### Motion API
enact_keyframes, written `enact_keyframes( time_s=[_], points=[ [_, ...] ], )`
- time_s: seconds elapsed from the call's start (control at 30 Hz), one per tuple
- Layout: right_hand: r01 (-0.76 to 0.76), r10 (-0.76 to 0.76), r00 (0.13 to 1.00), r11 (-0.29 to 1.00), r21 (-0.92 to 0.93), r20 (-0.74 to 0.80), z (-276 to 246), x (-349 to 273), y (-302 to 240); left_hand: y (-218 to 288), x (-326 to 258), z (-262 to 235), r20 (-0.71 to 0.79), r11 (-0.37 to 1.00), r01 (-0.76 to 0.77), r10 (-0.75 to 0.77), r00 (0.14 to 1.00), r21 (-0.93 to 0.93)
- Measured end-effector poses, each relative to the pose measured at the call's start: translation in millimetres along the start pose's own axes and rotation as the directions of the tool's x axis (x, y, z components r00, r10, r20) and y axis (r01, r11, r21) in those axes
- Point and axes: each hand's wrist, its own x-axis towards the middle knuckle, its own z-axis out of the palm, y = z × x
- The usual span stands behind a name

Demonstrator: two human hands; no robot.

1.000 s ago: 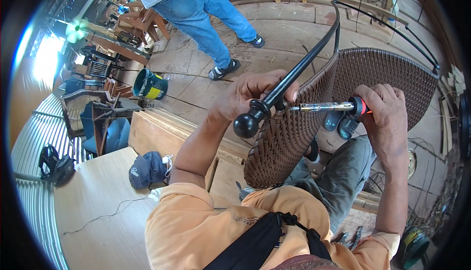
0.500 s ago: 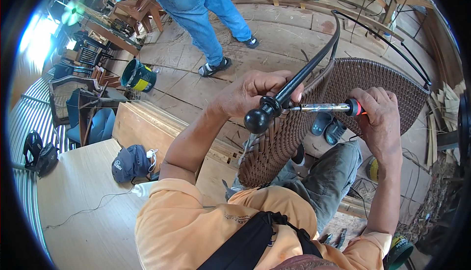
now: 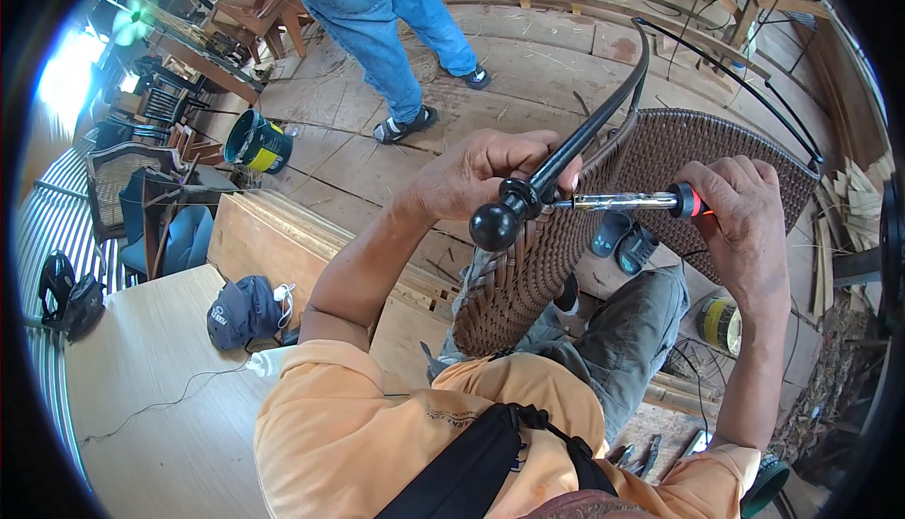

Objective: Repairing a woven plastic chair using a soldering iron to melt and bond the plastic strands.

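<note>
A brown woven chair seat or back (image 3: 528, 283) stands on its edge in front of me, its weave wrapped to a glossy black curved frame (image 3: 603, 118) that ends in a round ball knob (image 3: 495, 227). My left hand (image 3: 490, 170) is closed around the frame bar just behind the knob, its thumb tip showing on the far side. In my right hand (image 3: 740, 208) is a soldering iron (image 3: 627, 201) with a black and red handle and a metal barrel. Its tip points left and meets the weave edge beside the knob; exact contact is hidden.
A person in blue jeans (image 3: 377, 29) stands ahead on the plank floor. At left are a dark bucket (image 3: 256, 147), stacked boards (image 3: 269, 236) and a pale tabletop (image 3: 151, 378) with a cap (image 3: 247, 312) and a cord. Slippers (image 3: 636, 247) lie under the weave.
My right hand has shifted slightly right with the soldering iron, whose tip stays close to the knob. My left hand keeps its grip on the frame.
</note>
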Motion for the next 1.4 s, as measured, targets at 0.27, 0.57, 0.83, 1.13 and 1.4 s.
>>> enact_keyframes(
  time_s=[0.27,0.57,0.83,1.13,1.4],
  points=[
    [-0.487,0.527,0.845,0.683,0.544,0.095,4.5,-14.7,-12.5,-2.3,-1.0,0.3,-0.023,1.0,-0.005,0.005,1.0,0.02],
    [-0.207,0.585,0.791,-0.018,0.978,0.178,75.0,15.3,-95.9,2.8,-1.4,0.8,-0.025,0.998,0.06,-0.059,0.998,0.036],
    [-0.28,0.603,0.791,0.204,0.938,0.104,71.8,23.2,-107.6,-8.3,0.2,-2.2,0.027,1.0,-0.01,0.011,1.0,-0.021],
    [-0.329,0.571,0.81,0.249,0.911,0.136,66.7,19.4,-109.1,-9.9,-1.4,-5.3,0.085,0.992,0.017,-0.007,0.996,-0.126],
    [-0.319,0.573,0.812,0.285,0.904,0.106,68.8,17.5,-110.3,-13.5,-1.7,-4.4,0.048,0.997,0.013,-0.009,0.999,-0.078]
  ],
)
